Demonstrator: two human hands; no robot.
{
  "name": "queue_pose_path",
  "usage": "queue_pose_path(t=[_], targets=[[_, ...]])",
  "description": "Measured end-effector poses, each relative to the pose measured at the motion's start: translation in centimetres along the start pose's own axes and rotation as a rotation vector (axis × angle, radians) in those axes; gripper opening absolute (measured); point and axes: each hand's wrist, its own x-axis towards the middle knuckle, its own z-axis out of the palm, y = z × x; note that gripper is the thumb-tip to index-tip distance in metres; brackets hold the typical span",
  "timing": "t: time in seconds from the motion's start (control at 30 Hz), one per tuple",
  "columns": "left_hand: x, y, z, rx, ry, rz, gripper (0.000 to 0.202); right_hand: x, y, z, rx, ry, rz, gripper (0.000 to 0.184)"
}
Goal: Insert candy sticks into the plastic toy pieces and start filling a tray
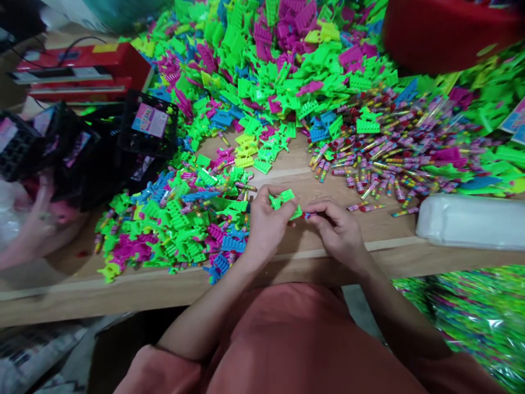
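The left hand (268, 221) pinches a green piece (288, 197); just beside it, the right hand (338, 230) pinches a tube (309, 215) between it and the piece; more tubes (381, 156) lie beyond the right hand, coloured pieces (174, 224) left of the left.

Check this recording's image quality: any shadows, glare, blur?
Head view: soft shadow on the table between the left hand and right hand; head view, lower right: glints and smearing on the bagged pieces; head view, top right: red container looks dim, soft.
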Motion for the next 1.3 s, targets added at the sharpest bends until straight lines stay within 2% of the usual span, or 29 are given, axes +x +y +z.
queue_pose_path(t=[0.2,0.33,0.5,0.6,0.77,0.87,0.93,1.07,1.3], targets=[[0.4,0.0,-0.3,-0.011,-0.012,-0.085,0.031,0.1,-0.2,-0.2,-0.13,-0.126,-0.128,0.04],[0.5,-0.8,-0.2,-0.019,-0.025,-0.125,0.031,0.1,0.1,-0.2,-0.112,-0.132,-0.187,0.044],[0.1,-1.7,-0.5,0.015,0.0,-0.061,0.029,-0.4,0.7,0.3,-0.026,-0.128,-0.063,0.035],[0.0,-1.7,-1.0,0.026,-0.034,-0.073,0.031,-0.5,0.6,0.2,-0.009,-0.168,-0.005,0.033],[0.4,-1.1,-1.4,0.02,-0.058,-0.099,0.046,0.2,-0.3,-0.5,-0.095,-0.305,-0.074,0.045],[0.4,-0.7,-1.5,0.036,-0.067,-0.1,0.053,0.5,-0.5,-0.7,-0.124,-0.313,-0.14,0.054],[0.3,-0.6,-1.5,0.065,-0.079,-0.081,0.051,0.5,-0.3,-0.6,-0.094,-0.31,-0.153,0.055],[-0.1,-0.7,-1.6,0.112,-0.085,-0.06,0.043,0.3,0.4,-0.5,0.023,-0.304,-0.141,0.051],[-0.6,-1.7,-1.4,0.113,-0.094,-0.068,0.039,0.1,0.3,-1.0,0.039,-0.302,-0.07,0.041]])
